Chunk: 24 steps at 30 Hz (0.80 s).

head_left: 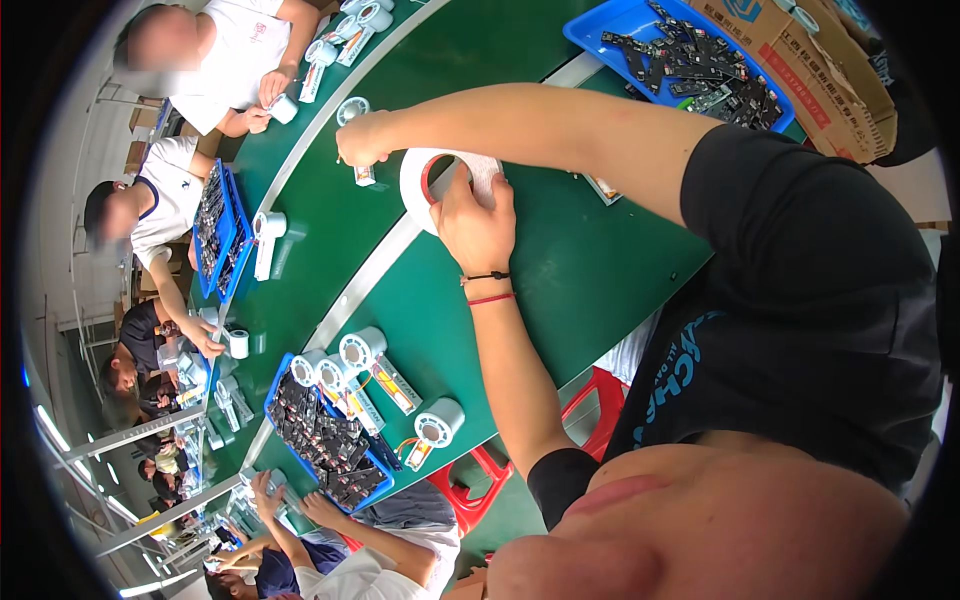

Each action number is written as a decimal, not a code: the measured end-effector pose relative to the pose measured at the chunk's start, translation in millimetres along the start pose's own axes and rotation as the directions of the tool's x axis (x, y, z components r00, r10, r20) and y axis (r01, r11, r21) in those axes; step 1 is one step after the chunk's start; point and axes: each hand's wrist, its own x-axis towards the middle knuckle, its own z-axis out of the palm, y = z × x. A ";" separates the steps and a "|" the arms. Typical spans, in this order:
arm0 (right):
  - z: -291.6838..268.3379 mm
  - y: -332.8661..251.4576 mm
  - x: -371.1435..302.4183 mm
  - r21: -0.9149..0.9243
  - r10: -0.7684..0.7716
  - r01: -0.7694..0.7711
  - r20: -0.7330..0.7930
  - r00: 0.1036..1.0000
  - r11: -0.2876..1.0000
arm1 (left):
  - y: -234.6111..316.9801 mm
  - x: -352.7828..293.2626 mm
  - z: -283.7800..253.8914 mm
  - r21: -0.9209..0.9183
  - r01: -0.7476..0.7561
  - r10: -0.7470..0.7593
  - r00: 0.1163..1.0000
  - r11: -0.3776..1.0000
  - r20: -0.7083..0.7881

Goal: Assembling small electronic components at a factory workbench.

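My left hand [475, 220], with a black and a red cord at the wrist, is closed on a big white tape roll [418, 180], its fingers reaching into the red-edged core and the thumb on the roll's side. My right hand [366, 138] is beyond the roll, its fingers pinched together; what is between them is too small to make out. Right beside that hand are a round white part [352, 108] and a white rectangular battery pack [365, 176], both partly hidden by it. Under my right forearm another flat pack [603, 190] shows in part.
A blue tray [590, 38] of black circuit boards stands by a cardboard box [840, 90]. Another board tray [380, 492] lies nearer, with round white units [362, 348] and battery packs. A pale strip [370, 275] runs along the green table [590, 270]. Several co-workers sit around it.
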 end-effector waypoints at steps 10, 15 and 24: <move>-57.3 30.7 -169.7 -0.071 -0.460 0.461 -0.294 0.838 0.885 | 11.1 0.3 1.9 -0.017 0.065 -0.065 0.997 0.998 -0.028; -53.4 67.5 -243.2 -0.155 -0.470 0.443 -0.298 0.831 0.883 | 32.9 -2.2 7.3 -0.129 0.019 -0.030 0.996 0.991 -0.079; -28.0 77.9 -298.8 -0.354 -0.543 0.417 -0.448 0.710 0.837 | 50.5 -11.7 9.5 -0.271 0.008 -0.018 0.999 0.963 -0.035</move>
